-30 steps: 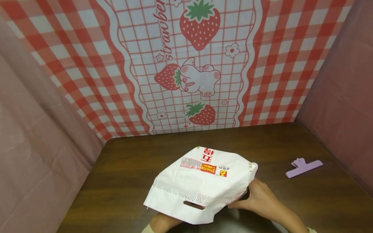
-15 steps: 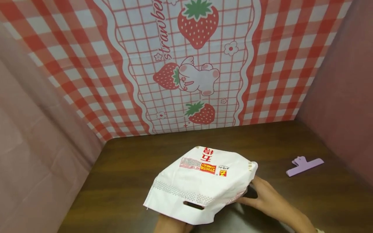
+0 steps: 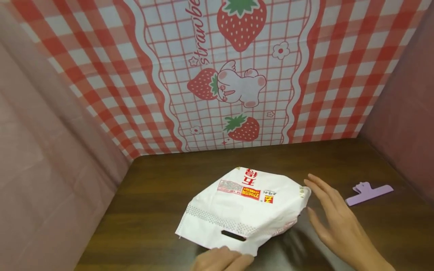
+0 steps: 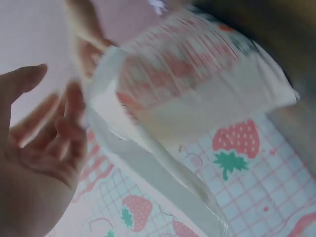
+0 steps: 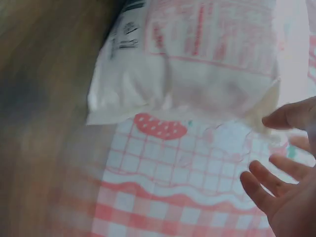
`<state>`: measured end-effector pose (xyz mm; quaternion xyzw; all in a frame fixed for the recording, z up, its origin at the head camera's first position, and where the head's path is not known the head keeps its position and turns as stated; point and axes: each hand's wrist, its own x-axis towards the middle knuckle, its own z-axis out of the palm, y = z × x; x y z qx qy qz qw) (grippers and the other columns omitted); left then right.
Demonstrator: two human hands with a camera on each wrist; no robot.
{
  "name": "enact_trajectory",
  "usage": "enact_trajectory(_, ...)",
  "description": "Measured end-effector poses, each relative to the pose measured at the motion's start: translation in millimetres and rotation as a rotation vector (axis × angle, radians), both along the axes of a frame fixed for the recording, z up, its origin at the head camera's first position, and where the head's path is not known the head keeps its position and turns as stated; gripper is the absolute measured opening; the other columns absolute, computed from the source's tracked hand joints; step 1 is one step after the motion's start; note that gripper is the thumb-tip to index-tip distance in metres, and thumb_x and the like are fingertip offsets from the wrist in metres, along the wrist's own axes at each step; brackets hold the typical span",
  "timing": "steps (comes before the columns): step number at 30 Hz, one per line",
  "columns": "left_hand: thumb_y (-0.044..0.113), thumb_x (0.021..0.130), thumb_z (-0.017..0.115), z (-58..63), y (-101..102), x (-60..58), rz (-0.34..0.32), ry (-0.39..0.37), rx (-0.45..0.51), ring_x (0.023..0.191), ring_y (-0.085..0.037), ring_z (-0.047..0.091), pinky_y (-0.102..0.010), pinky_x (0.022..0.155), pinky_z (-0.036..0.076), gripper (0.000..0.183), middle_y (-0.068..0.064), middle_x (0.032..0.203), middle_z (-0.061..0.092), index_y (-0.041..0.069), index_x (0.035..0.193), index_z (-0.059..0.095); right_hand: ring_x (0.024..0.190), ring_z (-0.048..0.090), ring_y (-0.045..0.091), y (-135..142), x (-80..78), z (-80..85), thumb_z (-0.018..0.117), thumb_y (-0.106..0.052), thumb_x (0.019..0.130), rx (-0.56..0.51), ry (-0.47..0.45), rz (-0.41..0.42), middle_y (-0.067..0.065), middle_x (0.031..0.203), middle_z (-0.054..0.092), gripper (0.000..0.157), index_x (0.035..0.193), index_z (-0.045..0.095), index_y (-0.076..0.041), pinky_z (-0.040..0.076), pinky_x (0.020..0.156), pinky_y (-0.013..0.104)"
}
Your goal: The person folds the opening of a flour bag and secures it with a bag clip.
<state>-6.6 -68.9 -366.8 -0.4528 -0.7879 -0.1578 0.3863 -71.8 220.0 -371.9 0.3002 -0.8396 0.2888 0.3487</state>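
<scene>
A white bag [image 3: 244,207] with red and yellow print and a cut-out handle slot stands tilted over the table, handle end toward me. My left hand [image 3: 222,259] is at the handle edge in the head view. In the left wrist view that hand [image 4: 44,143] has its thumb spread and its fingers loosely bent, with nothing between them. To the bag's right, my right hand [image 3: 342,222] has its fingers extended. The right wrist view shows its thumb by the bag's lower corner [image 5: 261,111]; whether it touches is unclear. The bag's underside is hidden.
A lilac clip [image 3: 369,192] lies at the right of the brown wooden table [image 3: 135,210]. A strawberry-print cloth [image 3: 237,86] hangs at the back, with pink curtains [image 3: 40,150] at the sides.
My right hand has come out from under the bag's right side and opened beside it. The left hand has come out from beneath the handle edge. The bag stays about the same.
</scene>
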Motion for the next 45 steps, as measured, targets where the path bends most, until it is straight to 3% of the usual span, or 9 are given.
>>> enact_trajectory(4,0.047,0.092,0.036,-2.5,1,-8.0,0.114,-0.03,-0.113,0.1,-0.013,0.051,-0.024,0.079,0.04,0.044,-0.002,0.12,0.052,0.02,0.121,0.054,0.12,0.039,0.034,-8,5.9,7.8,0.041,-0.039,0.092,0.058,0.072,0.095,0.02,0.13,0.044,0.05,0.122,0.053,0.0,0.021,0.103,0.02)
enact_trajectory(7,0.057,0.091,0.024,-9.4,2,-14.3,0.192,-0.113,-0.224,0.125,-0.023,0.037,-0.041,0.096,0.031,0.057,-0.007,0.141,0.033,0.023,0.134,0.04,0.119,0.04,0.034,-12,8.4,7.5,0.04,-0.038,0.093,0.102,0.09,0.12,0.02,0.128,0.047,0.048,0.12,0.055,-0.001,0.02,0.104,0.021)
enact_trajectory(12,0.058,0.089,0.028,-21.5,8,-28.1,0.219,-0.102,-0.25,0.132,-0.029,0.026,-0.054,0.1,0.023,0.062,-0.01,0.145,0.026,0.02,0.139,0.032,0.117,0.044,0.031,-11,9.4,2.7,0.039,-0.036,0.094,0.102,0.112,0.119,0.017,0.124,0.052,0.044,0.115,0.059,-0.003,0.023,0.102,0.019)
enact_trajectory(15,0.057,0.086,0.041,-25.9,8,-31.6,0.237,-0.059,-0.269,0.131,-0.029,0.029,-0.054,0.099,0.026,0.065,-0.011,0.143,0.029,0.019,0.138,0.035,0.117,0.044,0.031,-11,9.4,-4.1,0.039,-0.036,0.094,0.091,0.098,0.112,0.016,0.124,0.052,0.043,0.116,0.06,-0.004,0.024,0.102,0.017)
enact_trajectory(21,0.049,0.074,0.065,-21.2,3,-34.5,0.267,-0.025,-0.321,0.129,-0.026,0.033,-0.051,0.097,0.03,0.073,-0.009,0.141,0.035,0.018,0.135,0.039,0.117,0.045,0.031,-11,8.2,-3.0,0.039,-0.037,0.094,0.108,0.071,0.102,0.014,0.125,0.053,0.043,0.117,0.059,-0.007,0.024,0.101,0.014)
enact_trajectory(26,0.045,0.08,0.058,-19.2,2,-39.1,0.234,0.032,-0.286,0.123,-0.024,0.041,-0.048,0.093,0.036,0.057,-0.007,0.135,0.044,0.016,0.128,0.047,0.116,0.046,0.029,-9,9.3,1.3,0.038,-0.038,0.094,0.151,0.08,0.087,0.012,0.124,0.054,0.043,0.117,0.06,-0.008,0.023,0.102,0.017)
enact_trajectory(33,0.045,0.086,0.05,-6.6,-1,-41.6,0.173,0.004,-0.28,0.123,-0.02,0.042,-0.042,0.092,0.038,0.055,-0.005,0.132,0.046,0.012,0.13,0.046,0.115,0.047,0.027,-4,9.5,10.4,0.037,-0.038,0.095,0.206,0.093,0.089,0.012,0.123,0.054,0.044,0.117,0.059,-0.008,0.021,0.104,0.019)
enact_trajectory(40,0.046,0.082,0.057,11.6,-4,-41.6,0.138,-0.053,-0.327,0.12,-0.016,0.045,-0.036,0.09,0.041,0.057,-0.002,0.128,0.051,0.011,0.127,0.048,0.114,0.048,0.026,-2,7.8,13.6,0.038,-0.04,0.094,0.21,0.078,0.108,0.011,0.123,0.054,0.044,0.118,0.058,-0.009,0.022,0.103,0.018)
enact_trajectory(45,0.042,0.083,0.058,19.7,-5,-43.4,0.113,-0.053,-0.29,0.114,-0.015,0.051,-0.033,0.086,0.044,0.052,-0.004,0.12,0.057,0.009,0.122,0.052,0.112,0.048,0.027,-3,6.6,18.9,0.042,-0.039,0.093,0.187,0.09,0.141,0.011,0.121,0.055,0.045,0.119,0.058,-0.006,0.023,0.102,0.019)
